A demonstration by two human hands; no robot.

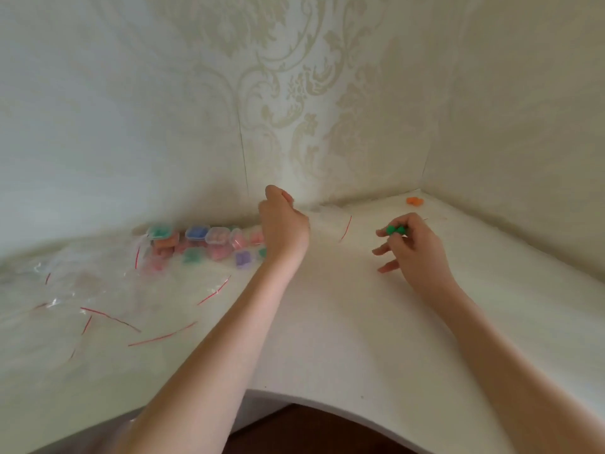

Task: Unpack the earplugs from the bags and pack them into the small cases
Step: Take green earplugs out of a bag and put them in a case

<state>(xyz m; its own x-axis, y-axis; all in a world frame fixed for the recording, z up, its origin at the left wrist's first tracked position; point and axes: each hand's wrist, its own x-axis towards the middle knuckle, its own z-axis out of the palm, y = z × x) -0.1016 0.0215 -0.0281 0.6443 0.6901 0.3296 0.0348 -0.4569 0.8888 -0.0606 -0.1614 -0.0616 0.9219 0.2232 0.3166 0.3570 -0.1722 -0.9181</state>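
Note:
My right hand (414, 247) pinches a pair of green earplugs (395, 230) between thumb and forefinger above the white table (343, 322); its other fingers are spread loosely. My left hand (284, 224) is curled near the back wall and grips the end of a clear zip bag (327, 221), whose red strip lies to its right. Just left of that hand is a cluster of small clear cases (203, 242) holding pink, blue, green, purple and orange earplugs. An orange pair of earplugs (414, 201) lies in the far right corner.
Several empty clear bags (82, 296) with red zip strips are strewn over the left part of the table. Patterned walls close in the table at the back and right. The table's curved front edge (294, 399) is near my body.

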